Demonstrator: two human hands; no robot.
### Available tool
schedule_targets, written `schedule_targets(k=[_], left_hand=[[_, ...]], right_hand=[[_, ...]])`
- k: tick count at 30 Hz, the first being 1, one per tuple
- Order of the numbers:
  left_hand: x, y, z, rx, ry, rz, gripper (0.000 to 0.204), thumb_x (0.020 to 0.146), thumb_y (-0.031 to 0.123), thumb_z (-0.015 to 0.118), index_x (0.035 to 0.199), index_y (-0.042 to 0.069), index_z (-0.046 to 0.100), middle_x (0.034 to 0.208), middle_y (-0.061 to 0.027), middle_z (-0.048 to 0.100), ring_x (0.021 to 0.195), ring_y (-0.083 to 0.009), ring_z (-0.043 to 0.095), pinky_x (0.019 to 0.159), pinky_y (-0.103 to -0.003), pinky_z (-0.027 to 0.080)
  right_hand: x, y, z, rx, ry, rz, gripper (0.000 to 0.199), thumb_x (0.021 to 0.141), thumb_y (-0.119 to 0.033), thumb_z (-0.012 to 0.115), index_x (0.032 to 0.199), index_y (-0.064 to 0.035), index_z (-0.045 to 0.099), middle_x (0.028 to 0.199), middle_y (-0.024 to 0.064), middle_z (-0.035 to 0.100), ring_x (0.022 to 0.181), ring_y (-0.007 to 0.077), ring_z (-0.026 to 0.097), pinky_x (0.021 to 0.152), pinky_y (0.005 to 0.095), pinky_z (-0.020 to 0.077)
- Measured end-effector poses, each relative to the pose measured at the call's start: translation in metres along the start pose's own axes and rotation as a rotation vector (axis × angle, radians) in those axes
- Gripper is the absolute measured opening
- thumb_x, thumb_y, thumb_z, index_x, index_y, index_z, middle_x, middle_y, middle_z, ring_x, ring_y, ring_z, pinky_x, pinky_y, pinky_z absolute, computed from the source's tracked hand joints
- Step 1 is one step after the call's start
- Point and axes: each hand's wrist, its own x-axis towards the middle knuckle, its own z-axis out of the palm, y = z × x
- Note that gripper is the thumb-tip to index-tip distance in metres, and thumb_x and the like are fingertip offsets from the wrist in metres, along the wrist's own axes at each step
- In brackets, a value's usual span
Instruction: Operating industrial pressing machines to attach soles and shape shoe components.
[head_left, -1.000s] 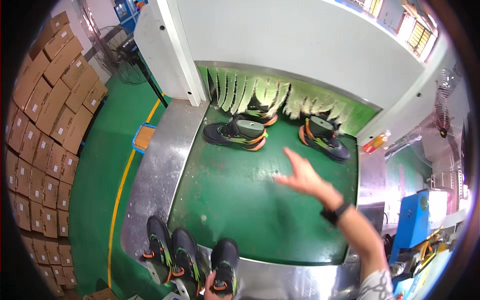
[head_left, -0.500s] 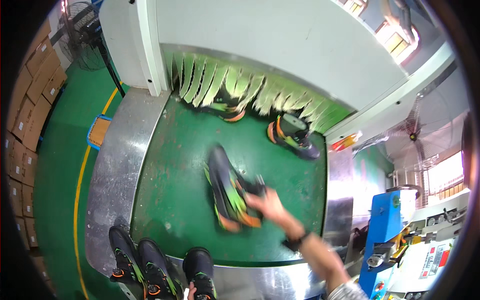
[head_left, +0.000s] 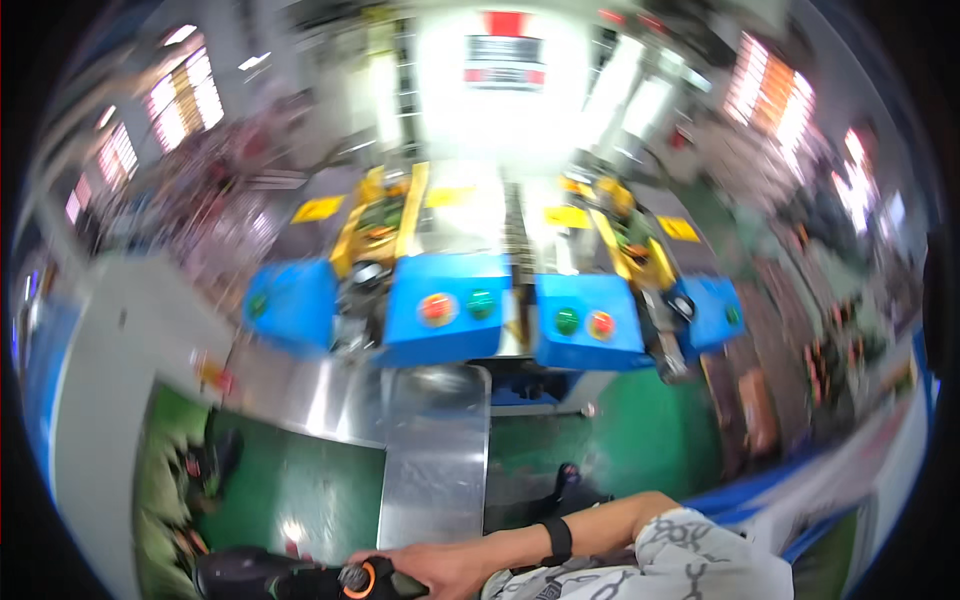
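Note:
At the lower edge, my right hand (head_left: 437, 568) is closed round the ankle part of a dark shoe (head_left: 245, 575). An orange-ringed dial shows on the shoe beside my fingers, and its toe points left. Just beyond the shoe is a small pinkish spot that may be a fingertip of my left hand; the rest of that hand is hidden. On the green surface at the left, another dark shoe (head_left: 222, 460) stands near the pale strip curtain (head_left: 160, 500). The picture is smeared by motion.
Ahead stands a machine with blue control housings (head_left: 445, 305), red and green buttons and yellow arms. A metal table (head_left: 435, 480) lies between it and me. The white housing (head_left: 95, 400) rises at the left. At the right are shoes on a rack (head_left: 825, 370).
My view has swung right, from the green surface to the blue machine. Earlier my right hand held a shoe over that surface; now it grips one close to me. The left hand has mostly left view.

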Motion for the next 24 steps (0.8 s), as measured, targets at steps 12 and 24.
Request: schedule_targets(k=[12,24], left_hand=[[-0.006,-0.057,0.23,-0.018,-0.57,0.079,0.097,0.082,0.024,0.073,0.149,0.003,0.006,0.153,-0.0226,0.021,0.141,-0.0338,0.025,0.115,-0.044,0.023],[0.255,-0.143,0.647,0.99,-0.376,0.161,0.05,0.069,0.019,0.066,0.108,-0.006,0.047,0.087,-0.0153,0.056,0.066,-0.0243,0.056,0.059,-0.04,0.048]], right_hand=[[-0.385,-0.041,-0.205,0.846,0.873,0.167,0.06,0.077,-0.004,0.071,0.13,0.0012,0.045,0.123,0.0095,0.056,0.113,0.0172,0.054,0.096,0.0328,0.0433],[-0.553,-0.123,-0.263,0.575,1.928,0.229,0.07,0.066,-0.007,0.059,0.133,-0.0049,0.038,0.092,0.0124,0.064,0.076,0.0242,0.065,0.068,0.0368,0.0566]])
